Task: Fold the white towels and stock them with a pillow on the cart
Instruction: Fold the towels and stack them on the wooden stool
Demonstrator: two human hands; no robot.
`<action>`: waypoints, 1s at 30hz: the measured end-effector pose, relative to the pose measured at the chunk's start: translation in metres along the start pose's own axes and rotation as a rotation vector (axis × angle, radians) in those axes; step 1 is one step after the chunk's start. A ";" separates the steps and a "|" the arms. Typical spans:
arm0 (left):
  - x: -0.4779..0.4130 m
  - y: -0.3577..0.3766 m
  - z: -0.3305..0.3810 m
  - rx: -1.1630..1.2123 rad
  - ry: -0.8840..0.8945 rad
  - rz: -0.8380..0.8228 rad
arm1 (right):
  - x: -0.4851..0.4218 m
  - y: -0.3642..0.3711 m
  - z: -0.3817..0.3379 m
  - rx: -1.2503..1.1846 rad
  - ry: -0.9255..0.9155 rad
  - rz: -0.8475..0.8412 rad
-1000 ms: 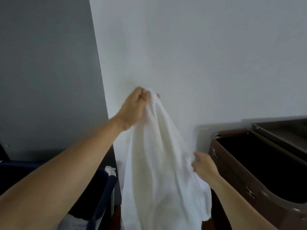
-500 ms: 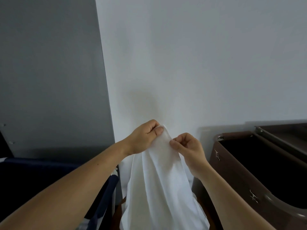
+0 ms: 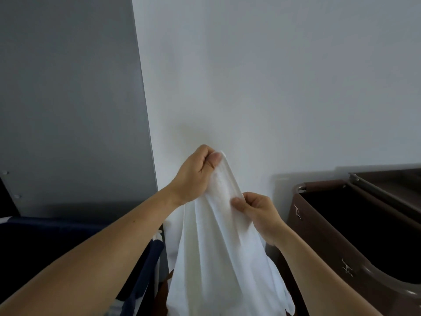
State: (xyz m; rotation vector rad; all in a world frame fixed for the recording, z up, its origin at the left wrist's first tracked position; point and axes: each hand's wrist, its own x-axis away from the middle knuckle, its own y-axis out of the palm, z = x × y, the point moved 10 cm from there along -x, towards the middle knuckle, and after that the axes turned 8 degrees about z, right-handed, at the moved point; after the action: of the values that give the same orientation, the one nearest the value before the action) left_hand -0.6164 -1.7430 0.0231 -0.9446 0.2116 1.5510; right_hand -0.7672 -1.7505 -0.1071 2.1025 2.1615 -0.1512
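A white towel (image 3: pixel 218 254) hangs in front of me, bunched at the top and spreading out below the frame's bottom edge. My left hand (image 3: pixel 193 174) grips its topmost corner, held up against the white wall. My right hand (image 3: pixel 257 210) pinches the towel's right edge a little lower, thumb on the cloth. The brown cart (image 3: pixel 323 226) stands to the right, its open dark bin facing up. No pillow is in view.
A dark blue laundry bin (image 3: pixel 145 265) with white cloth at its rim sits at the lower left. A grey panel (image 3: pixel 68 99) meets the white wall (image 3: pixel 273 76) behind the towel. The cart's upper shelf (image 3: pixel 387 179) is at the far right.
My left hand has risen with the towel's corner. My right hand has slid down the towel's right edge, away from the left hand.
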 end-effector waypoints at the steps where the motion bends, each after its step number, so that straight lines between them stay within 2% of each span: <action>1: -0.004 -0.008 0.001 -0.002 0.004 0.047 | -0.001 -0.004 0.004 0.026 0.016 0.006; 5: -0.015 -0.044 -0.013 -0.056 -0.026 0.229 | -0.002 -0.022 0.016 0.037 0.052 0.012; 9: -0.017 -0.061 -0.044 -0.193 -0.127 0.259 | 0.002 -0.030 0.013 0.038 0.045 -0.075; 15: -0.016 -0.075 -0.071 -0.176 -0.265 0.339 | 0.004 -0.028 0.036 0.209 0.150 -0.171; 19: -0.014 -0.079 -0.082 -0.194 -0.357 0.399 | -0.001 -0.040 0.044 0.358 0.099 -0.050; 23: 0.000 -0.088 -0.108 -0.241 -0.487 0.455 | -0.007 -0.064 0.028 0.282 0.025 0.166; 25: 0.007 -0.083 -0.111 -0.379 -0.471 0.403 | -0.010 -0.067 0.008 0.315 -0.036 0.225; 27: 0.011 -0.060 -0.105 -0.487 -0.416 0.267 | -0.013 -0.057 -0.013 0.384 -0.090 0.192; 30: 0.023 -0.005 -0.080 -0.366 -0.306 0.009 | -0.015 -0.023 -0.026 0.539 -0.123 0.040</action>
State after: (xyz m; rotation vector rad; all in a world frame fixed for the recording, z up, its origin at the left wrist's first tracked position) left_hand -0.5753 -1.7748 -0.0418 -0.9696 -0.2940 1.7530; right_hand -0.7907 -1.7619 -0.0795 2.3083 2.1775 -0.9254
